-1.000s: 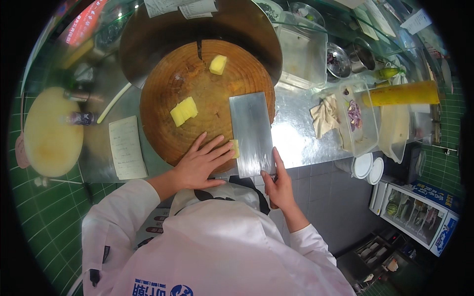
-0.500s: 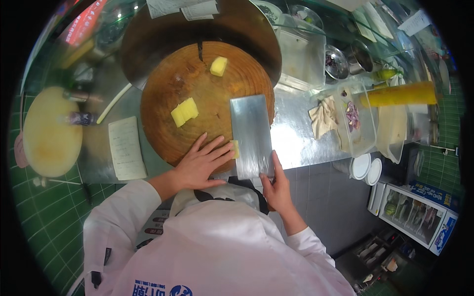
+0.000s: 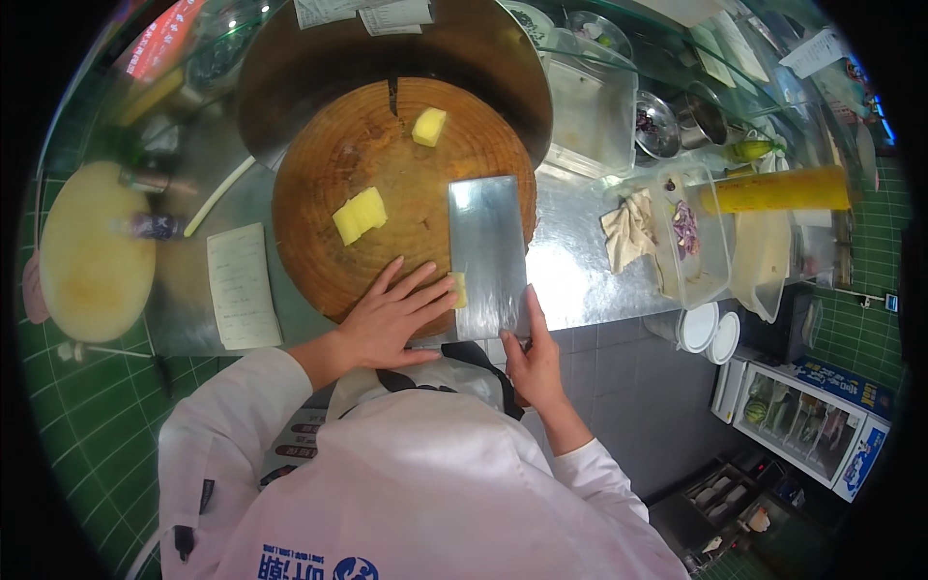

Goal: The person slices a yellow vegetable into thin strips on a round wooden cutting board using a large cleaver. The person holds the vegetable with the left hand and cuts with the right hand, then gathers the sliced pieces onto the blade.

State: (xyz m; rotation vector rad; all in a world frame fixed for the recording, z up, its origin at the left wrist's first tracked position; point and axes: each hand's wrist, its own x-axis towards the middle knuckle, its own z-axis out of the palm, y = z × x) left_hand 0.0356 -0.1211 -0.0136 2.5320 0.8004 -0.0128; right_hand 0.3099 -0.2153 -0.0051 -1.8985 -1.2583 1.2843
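my left hand lies palm down over the lower edge of the round wooden chopping block, in the middle of the frame. its fingers are slightly apart, pointing up and to the right, and the thumb sticks out to the right along the lower side. my fingertips touch a small yellow piece, partly hidden between them and the left edge of the cleaver.

my right hand, right of the lower middle, is closed on the cleaver at its lower end; my index finger runs up along the right edge and my thumb presses on the face. the handle is mostly hidden by my hand, so i can't tell how the other fingers wrap it. the wide blade reaches up the right part of the block.

left of the block's centre sits a yellow block cut into slices, the slices touching. a yellow chunk sits apart, near the top of the block.

a curved metal sheet stands round the block's far side. a notebook lies on the left of the frame, beside the block; a crumpled cloth lies on the right, next to a clear tub.
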